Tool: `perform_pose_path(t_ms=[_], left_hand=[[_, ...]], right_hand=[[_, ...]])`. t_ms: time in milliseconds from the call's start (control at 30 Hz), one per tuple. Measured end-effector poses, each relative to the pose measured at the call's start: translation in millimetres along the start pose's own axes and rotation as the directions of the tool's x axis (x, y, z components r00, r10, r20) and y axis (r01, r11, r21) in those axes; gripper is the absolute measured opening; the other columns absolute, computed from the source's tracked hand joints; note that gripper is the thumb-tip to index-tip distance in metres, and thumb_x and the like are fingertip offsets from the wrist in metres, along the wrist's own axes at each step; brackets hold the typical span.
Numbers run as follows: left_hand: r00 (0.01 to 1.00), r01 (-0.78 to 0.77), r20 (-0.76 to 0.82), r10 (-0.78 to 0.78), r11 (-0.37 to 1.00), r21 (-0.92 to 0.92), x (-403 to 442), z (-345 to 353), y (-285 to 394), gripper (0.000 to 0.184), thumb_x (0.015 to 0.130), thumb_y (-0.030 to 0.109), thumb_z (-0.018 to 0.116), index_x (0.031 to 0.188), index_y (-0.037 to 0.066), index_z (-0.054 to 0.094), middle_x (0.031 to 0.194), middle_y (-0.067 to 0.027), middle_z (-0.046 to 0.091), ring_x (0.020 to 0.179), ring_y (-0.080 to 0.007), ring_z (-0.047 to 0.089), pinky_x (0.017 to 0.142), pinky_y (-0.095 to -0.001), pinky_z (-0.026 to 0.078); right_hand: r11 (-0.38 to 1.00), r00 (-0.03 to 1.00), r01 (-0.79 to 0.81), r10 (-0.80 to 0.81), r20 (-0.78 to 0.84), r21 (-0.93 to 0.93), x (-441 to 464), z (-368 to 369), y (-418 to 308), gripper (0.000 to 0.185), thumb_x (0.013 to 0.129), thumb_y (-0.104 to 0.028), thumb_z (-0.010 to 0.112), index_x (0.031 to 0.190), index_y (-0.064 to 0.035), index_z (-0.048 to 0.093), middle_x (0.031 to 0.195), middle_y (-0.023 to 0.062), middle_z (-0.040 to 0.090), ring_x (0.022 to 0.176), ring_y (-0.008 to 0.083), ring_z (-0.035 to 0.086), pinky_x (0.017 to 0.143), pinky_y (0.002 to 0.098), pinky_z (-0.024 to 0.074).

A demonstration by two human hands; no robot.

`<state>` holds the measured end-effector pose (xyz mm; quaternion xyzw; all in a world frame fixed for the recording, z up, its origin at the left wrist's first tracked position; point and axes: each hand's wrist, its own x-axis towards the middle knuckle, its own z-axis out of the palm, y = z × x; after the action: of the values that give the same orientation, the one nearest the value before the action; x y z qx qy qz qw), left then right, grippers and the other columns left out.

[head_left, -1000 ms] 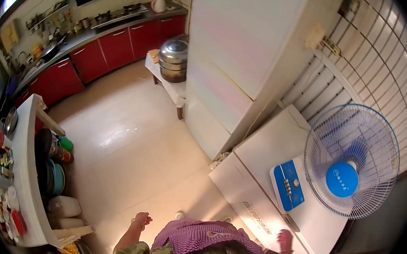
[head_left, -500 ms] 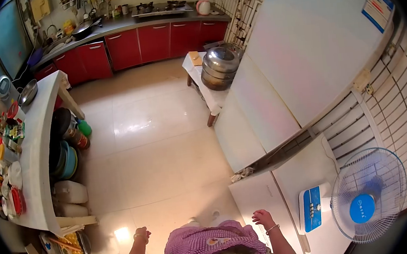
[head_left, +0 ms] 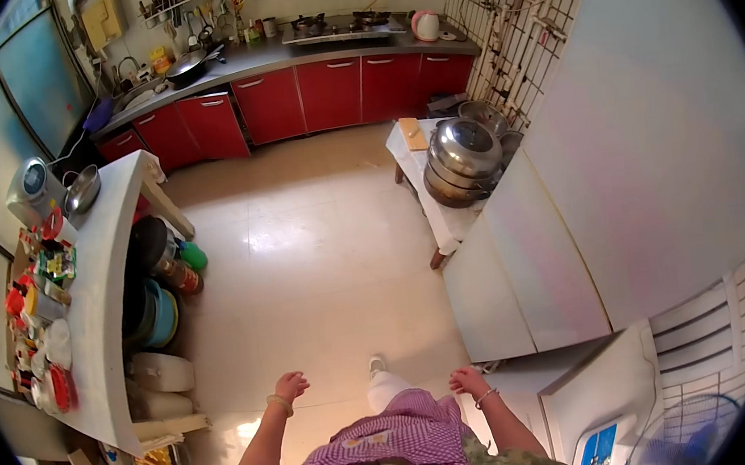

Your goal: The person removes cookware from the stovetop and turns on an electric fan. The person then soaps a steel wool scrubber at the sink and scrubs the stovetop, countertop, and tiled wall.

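Both my arms hang forward over the floor. My left hand (head_left: 291,385), with a bangle at its wrist, holds nothing; its fingers are loosely bent and a little apart. On the other side my right hand (head_left: 468,382), a thin bracelet below it, is likewise empty with relaxed fingers. Between them is a purple checked apron (head_left: 393,441) over camouflage-patterned clothing. One light shoe (head_left: 376,364) shows ahead of the apron. Nearest my right hand is the lower part of the pale fridge (head_left: 488,315), though the hand does not touch it.
Left stands a white table (head_left: 95,286) with jars, packets and a steel pan (head_left: 82,190), basins underneath. Ahead run red cabinets (head_left: 330,96) below a counter with a stove (head_left: 342,31). A steamer pot (head_left: 464,156) sits on a small table at right. A fan (head_left: 692,435) is at lower right.
My view has tilted up and moved forward, so the fan and white appliance sit lower. One foot now shows stepping forward. Both hands have swung slightly forward.
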<state>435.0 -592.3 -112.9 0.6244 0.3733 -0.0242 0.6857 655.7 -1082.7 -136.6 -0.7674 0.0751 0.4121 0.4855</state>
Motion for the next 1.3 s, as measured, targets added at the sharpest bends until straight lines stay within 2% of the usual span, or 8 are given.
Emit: perform_pose_path(t_ms=[100, 200, 400, 733, 833, 967, 1233, 1300], left_hand=[[0.962, 0.230, -0.120, -0.244, 0.966, -0.116, -5.2, -42.2, 0.0, 0.022, 0.092, 0.021, 0.058, 0.106, 0.005, 0.062, 0.091, -0.0088, 0.069, 0.084, -0.0197, 0.068, 0.071, -0.0317, 0.054], [0.929, -0.308, 0.315, -0.193, 0.068, 0.949, -13.9, -89.7, -49.3, 0.013, 0.078, 0.013, 0.064, 0.090, 0.013, 0.066, 0.084, -0.0035, 0.071, 0.083, -0.0184, 0.068, 0.073, -0.0345, 0.053], [0.896, 0.351, -0.126, -0.426, 0.504, 0.789, -90.6, -93.4, -74.4, 0.018, 0.077, 0.020, 0.069, 0.090, 0.009, 0.065, 0.094, -0.0151, 0.070, 0.094, -0.0321, 0.067, 0.076, -0.0393, 0.052], [0.983, 0.091, -0.024, -0.185, 0.363, 0.927, 185.5, -157.0, 32.8, 0.017, 0.083, 0.021, 0.064, 0.092, 0.006, 0.064, 0.095, -0.0158, 0.071, 0.092, -0.0296, 0.068, 0.075, -0.0407, 0.053], [0.911, -0.208, -0.233, 0.340, 0.867, 0.452, 271.9, -180.6, 148.5, 0.022, 0.094, 0.021, 0.057, 0.105, 0.004, 0.065, 0.098, -0.0115, 0.067, 0.099, -0.0297, 0.064, 0.084, -0.0467, 0.051], [0.859, 0.236, -0.367, -0.357, 0.912, -0.335, 494.6, -207.9, 261.2, 0.024, 0.094, 0.020, 0.048, 0.105, 0.005, 0.063, 0.085, -0.0099, 0.067, 0.075, -0.0174, 0.065, 0.063, -0.0316, 0.051], [0.989, 0.144, 0.014, -0.146, 0.951, -0.272, 682.6, -207.0, 326.8, 0.032, 0.094, 0.024, 0.057, 0.119, 0.004, 0.056, 0.102, -0.0114, 0.066, 0.091, -0.0265, 0.069, 0.073, -0.0344, 0.054], [0.982, 0.165, 0.044, -0.182, 0.953, 0.255, 682.9, -211.6, 324.2, 0.033, 0.088, 0.030, 0.060, 0.110, 0.005, 0.062, 0.101, -0.0156, 0.067, 0.092, -0.0311, 0.067, 0.078, -0.0401, 0.053]], right_hand=[[0.974, 0.998, -0.056, 0.064, -0.028, 0.218, 34.0, -3.2, -80.1, 0.025, 0.092, -0.022, 0.059, 0.107, -0.0021, 0.061, 0.089, 0.0097, 0.069, 0.070, 0.0188, 0.068, 0.059, 0.0300, 0.0558], [0.971, 0.995, -0.097, 0.097, 0.010, 0.220, 74.3, 1.7, -128.1, 0.023, 0.092, -0.022, 0.059, 0.106, -0.0031, 0.061, 0.088, 0.0091, 0.069, 0.070, 0.0183, 0.068, 0.059, 0.0295, 0.0555], [0.991, 0.983, -0.132, 0.127, 0.131, 0.032, 187.4, 26.5, -225.0, 0.021, 0.093, -0.021, 0.058, 0.105, -0.0046, 0.061, 0.086, 0.0078, 0.068, 0.070, 0.0173, 0.068, 0.059, 0.0294, 0.0552], [0.986, 0.985, -0.163, 0.164, 0.059, -0.021, 342.6, 58.2, -362.4, 0.020, 0.092, -0.020, 0.057, 0.102, -0.0030, 0.061, 0.086, 0.0088, 0.068, 0.069, 0.0180, 0.068, 0.058, 0.0314, 0.0567], [0.976, 0.977, -0.213, 0.213, -0.012, -0.043, 370.7, 48.7, -387.0, 0.020, 0.092, -0.020, 0.058, 0.101, -0.0022, 0.061, 0.087, 0.0096, 0.068, 0.069, 0.0187, 0.068, 0.058, 0.0319, 0.0572], [0.984, 0.982, -0.177, 0.175, -0.077, -0.018, 386.6, 43.0, -450.0, 0.020, 0.092, -0.020, 0.058, 0.100, -0.0021, 0.062, 0.087, 0.0104, 0.068, 0.070, 0.0197, 0.069, 0.058, 0.0322, 0.0575], [0.978, 0.977, -0.207, 0.208, -0.040, 0.026, 550.1, 39.2, -526.6, 0.017, 0.090, -0.018, 0.057, 0.095, -0.0033, 0.063, 0.082, 0.0090, 0.068, 0.066, 0.0184, 0.068, 0.054, 0.0313, 0.0563], [0.986, 0.986, -0.139, 0.147, -0.076, 0.096, 607.6, 34.6, -574.8, 0.016, 0.089, -0.018, 0.057, 0.093, -0.0038, 0.063, 0.081, 0.0090, 0.068, 0.065, 0.0180, 0.067, 0.054, 0.0309, 0.0560]])
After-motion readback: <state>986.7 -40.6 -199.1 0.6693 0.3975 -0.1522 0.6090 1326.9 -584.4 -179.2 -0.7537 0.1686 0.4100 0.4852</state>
